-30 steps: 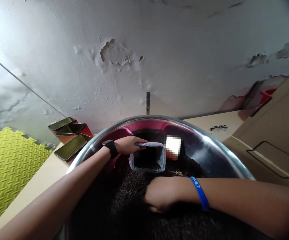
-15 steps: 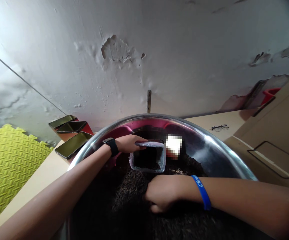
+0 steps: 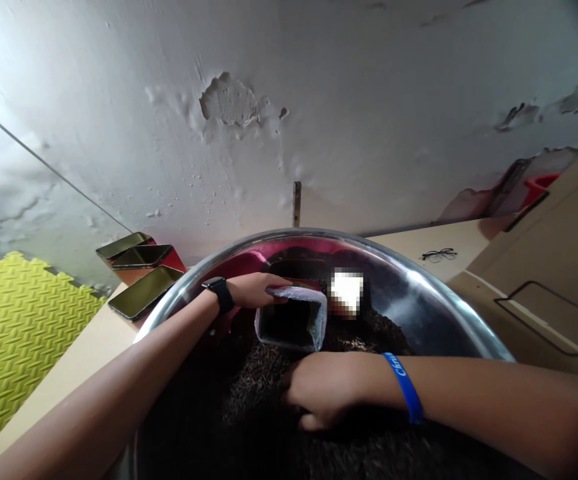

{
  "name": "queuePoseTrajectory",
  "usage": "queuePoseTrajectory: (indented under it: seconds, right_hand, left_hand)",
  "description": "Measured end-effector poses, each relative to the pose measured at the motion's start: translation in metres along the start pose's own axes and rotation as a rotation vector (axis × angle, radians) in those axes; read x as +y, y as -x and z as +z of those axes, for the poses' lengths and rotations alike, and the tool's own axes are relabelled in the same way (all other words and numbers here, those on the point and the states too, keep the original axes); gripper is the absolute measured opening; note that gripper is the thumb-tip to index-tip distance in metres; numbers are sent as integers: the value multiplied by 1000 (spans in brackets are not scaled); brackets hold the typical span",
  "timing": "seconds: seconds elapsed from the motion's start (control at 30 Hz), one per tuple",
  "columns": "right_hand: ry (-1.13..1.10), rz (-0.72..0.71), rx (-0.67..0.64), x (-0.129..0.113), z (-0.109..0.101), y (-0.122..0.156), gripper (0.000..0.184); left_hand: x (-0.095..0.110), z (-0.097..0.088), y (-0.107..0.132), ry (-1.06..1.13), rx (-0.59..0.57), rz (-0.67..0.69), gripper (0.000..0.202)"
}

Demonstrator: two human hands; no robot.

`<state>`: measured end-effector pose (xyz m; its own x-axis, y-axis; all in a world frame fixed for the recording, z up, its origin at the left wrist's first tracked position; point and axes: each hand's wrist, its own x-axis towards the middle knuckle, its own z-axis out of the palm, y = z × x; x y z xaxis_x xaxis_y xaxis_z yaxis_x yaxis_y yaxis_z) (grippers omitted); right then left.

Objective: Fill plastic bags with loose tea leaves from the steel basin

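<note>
A wide steel bowl [image 3: 449,303] in front of me is heaped with dark fine loose material [image 3: 269,373]. My left hand [image 3: 256,289], with a black watch on the wrist, grips the far rim of a small square container lined with clear plastic [image 3: 289,320], which stands tilted in the heap. My right hand [image 3: 326,388], a blue wristband behind it, rests palm down on the material just in front of the container, its fingers curled into the heap; what they hold is hidden.
Three dark phones [image 3: 141,267] lie on a red box at the left of the beige table [image 3: 83,347]. Glasses [image 3: 437,255] lie at the back right. A yellow foam mat [image 3: 13,313] covers the floor on the left. A peeling wall stands behind.
The lined container has tipped and shifted slightly left and toward me under my left hand. My right hand has slid a little left over the material.
</note>
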<state>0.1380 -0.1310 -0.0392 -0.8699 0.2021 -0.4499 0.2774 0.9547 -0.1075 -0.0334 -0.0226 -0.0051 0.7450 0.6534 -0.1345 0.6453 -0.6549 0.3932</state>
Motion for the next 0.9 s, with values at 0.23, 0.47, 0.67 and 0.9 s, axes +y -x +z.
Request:
queuePoseTrajectory:
  seconds: [0.23, 0.47, 0.67, 0.9]
  right_hand:
    - [-10, 37, -63, -2, -4, 1, 36]
    - [-46, 57, -150, -3, -5, 1, 38]
    - [-48, 64, -202, 0, -1, -4, 41]
    - [-39, 59, -225, 1, 1, -5, 42]
  left_hand:
    - [1, 0, -1, -9, -5, -7, 48]
    - [-4, 1, -1, -8, -7, 7, 48]
    - [-5, 2, -2, -33, -2, 11, 48]
    - [-5, 2, -2, -50, 6, 18, 48]
